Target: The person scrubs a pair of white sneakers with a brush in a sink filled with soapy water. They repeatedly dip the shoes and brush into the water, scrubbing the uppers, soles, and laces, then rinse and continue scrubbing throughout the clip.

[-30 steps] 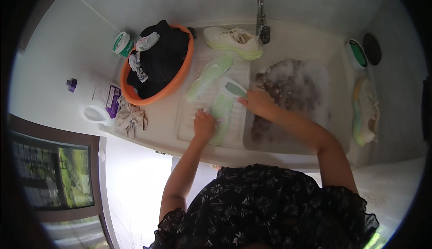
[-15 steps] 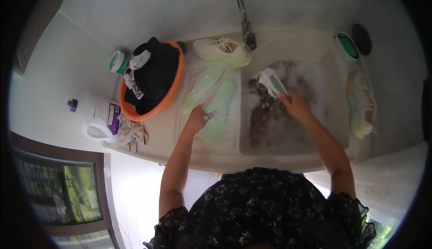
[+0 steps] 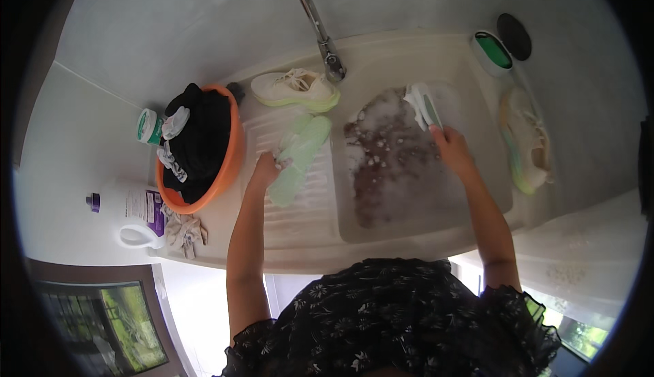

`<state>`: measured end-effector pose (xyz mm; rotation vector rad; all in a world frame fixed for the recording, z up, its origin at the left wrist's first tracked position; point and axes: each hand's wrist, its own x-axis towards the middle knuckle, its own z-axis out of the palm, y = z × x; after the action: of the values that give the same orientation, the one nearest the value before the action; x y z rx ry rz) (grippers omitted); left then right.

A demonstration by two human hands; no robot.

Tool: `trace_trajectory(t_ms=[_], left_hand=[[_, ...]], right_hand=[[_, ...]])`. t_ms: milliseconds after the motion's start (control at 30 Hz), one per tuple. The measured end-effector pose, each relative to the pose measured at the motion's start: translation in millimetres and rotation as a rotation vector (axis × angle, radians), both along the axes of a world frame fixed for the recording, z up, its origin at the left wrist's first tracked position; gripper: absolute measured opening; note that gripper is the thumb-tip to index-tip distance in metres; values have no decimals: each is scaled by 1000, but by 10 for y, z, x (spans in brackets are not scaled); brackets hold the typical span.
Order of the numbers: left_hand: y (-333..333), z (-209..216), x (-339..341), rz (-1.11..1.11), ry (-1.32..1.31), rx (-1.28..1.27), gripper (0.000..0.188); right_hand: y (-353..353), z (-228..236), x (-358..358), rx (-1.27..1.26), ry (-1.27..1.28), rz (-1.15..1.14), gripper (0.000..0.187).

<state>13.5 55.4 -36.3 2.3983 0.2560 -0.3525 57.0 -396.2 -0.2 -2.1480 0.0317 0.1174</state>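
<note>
My right hand (image 3: 452, 148) is closed round the handle of a white and grey-green scrub brush (image 3: 426, 107), which is over the sudsy water in the basin. On the ribbed drainboard, my left hand (image 3: 266, 168) grips the near left edge of a pale green insole (image 3: 304, 162). This insole partly covers a second green insole (image 3: 288, 137) lying beneath it. Some of my left fingertips are hidden at the insole's edge. Just beyond the insoles rests a cream sneaker (image 3: 289, 89) with a yellow-green sole.
Murky, foamy water fills the basin (image 3: 426, 232) below a chrome tap (image 3: 319, 26). Another sneaker (image 3: 524, 138) and an open green-filled container (image 3: 492, 54) sit along the right rim. At left stand an orange tub (image 3: 235, 149) of dark clothes, a white jug (image 3: 128, 203), a small tub (image 3: 148, 126) and a rag (image 3: 184, 232).
The held insole has shifted left over the other one, uncovering more drainboard ribs. My right hand has turned the brush more upright. The whole view has swung slightly.
</note>
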Motion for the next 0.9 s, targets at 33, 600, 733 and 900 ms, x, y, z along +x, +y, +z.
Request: trace_trajectory(t_ms=[33, 600, 733, 900], left_hand=[[-111, -61, -61, -28, 48, 165, 47], [-2190, -152, 342, -230, -44, -12, 33], [-2624, -400, 710, -279, -292, -101, 31], [-2477, 414, 866, -14, -816, 479, 57]], right_hand=[[-85, -4, -17, 13, 2, -29, 54], [-353, 75, -113, 331, -3, -86, 40], [-409, -24, -70, 426, -39, -78, 36], [-505, 144, -176, 480, 107, -149, 33]])
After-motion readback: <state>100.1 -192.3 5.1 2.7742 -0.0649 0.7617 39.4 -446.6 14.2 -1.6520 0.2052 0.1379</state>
